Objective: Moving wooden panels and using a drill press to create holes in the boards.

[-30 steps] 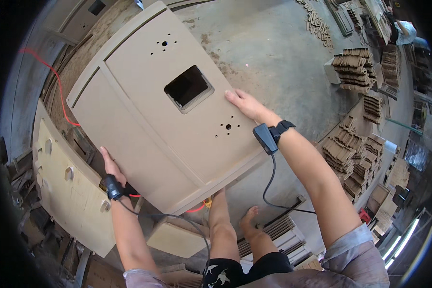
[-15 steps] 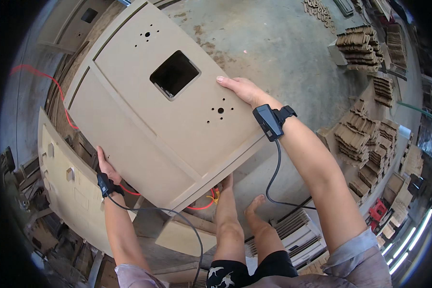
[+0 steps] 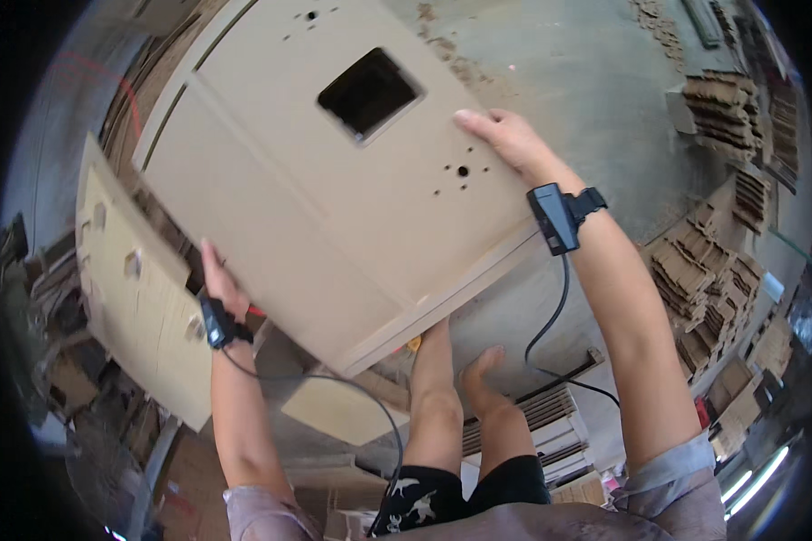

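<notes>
A large beige wooden panel (image 3: 325, 225), with a square dark cutout and groups of small drilled holes, hangs tilted in front of me. My left hand (image 3: 226, 287) is closed on its left edge, the thumb up along the side. At the right edge my right hand (image 3: 512, 144) grips it, thumb lying on the face and fingers hidden underneath. Black wrist devices with cables sit on both wrists. Beside my left hand leans a curved pale panel (image 3: 149, 298) with small blocks on it.
Stacks of brown curved wooden pieces (image 3: 708, 279) stand along the right. Another stack (image 3: 726, 113) is at the far right. A pale board (image 3: 338, 410) lies low by my bare legs, near a slatted white piece (image 3: 550, 424). Behind the panel at the left runs a red hose (image 3: 128, 95).
The beige panel has moved away from me and slightly right, with both hands still on it. My view has shifted a little.
</notes>
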### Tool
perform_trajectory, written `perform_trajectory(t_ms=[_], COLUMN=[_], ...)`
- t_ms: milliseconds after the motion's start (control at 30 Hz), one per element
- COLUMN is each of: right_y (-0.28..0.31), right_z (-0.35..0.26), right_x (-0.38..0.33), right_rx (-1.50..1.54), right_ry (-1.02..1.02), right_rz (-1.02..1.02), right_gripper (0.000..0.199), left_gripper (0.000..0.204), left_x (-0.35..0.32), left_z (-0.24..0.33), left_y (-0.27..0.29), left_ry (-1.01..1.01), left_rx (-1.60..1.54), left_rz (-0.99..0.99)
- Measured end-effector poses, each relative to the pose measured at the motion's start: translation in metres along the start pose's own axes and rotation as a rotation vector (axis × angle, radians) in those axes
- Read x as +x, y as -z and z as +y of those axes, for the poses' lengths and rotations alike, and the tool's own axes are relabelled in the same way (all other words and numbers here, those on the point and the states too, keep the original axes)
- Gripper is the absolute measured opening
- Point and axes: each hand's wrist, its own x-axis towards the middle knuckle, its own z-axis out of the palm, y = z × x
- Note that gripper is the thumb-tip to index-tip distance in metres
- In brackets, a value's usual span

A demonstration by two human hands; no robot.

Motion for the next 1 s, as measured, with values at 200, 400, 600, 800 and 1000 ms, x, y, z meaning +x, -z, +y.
perform_trajectory(t_ms=[200,400,600,800,1000], right_y=[0.037,0.047,0.085,0.054,0.094], right_z=[0.024,0.142,0.360,0.331,0.376], right_x=[-0.015,-0.081,-0.221,-0.402,-0.434], right_rx=[-0.133,0.201,-0.165,-0.795,-0.317], right_ry=[0.196,0.129,-0.550,-0.368,-0.411], right_rz=[0.108,0.320,0.092,-0.404,-0.132], right_gripper=[0.061,0.058,0.050,0.043,0.038], left_gripper=[0.061,0.063,0.058,0.050,0.046], left_x=[-0.023,-0.142,-0.284,-0.397,-0.415], left_z=[-0.010,-0.085,-0.190,-0.275,-0.317], left_y=[0.008,0.044,0.125,0.219,0.245], left_ry=[-0.165,-0.557,-0.175,0.628,0.314], left_rx=[0.492,0.545,1.251,1.384,0.667], left_rz=[0.053,0.019,-0.301,-0.601,-0.184])
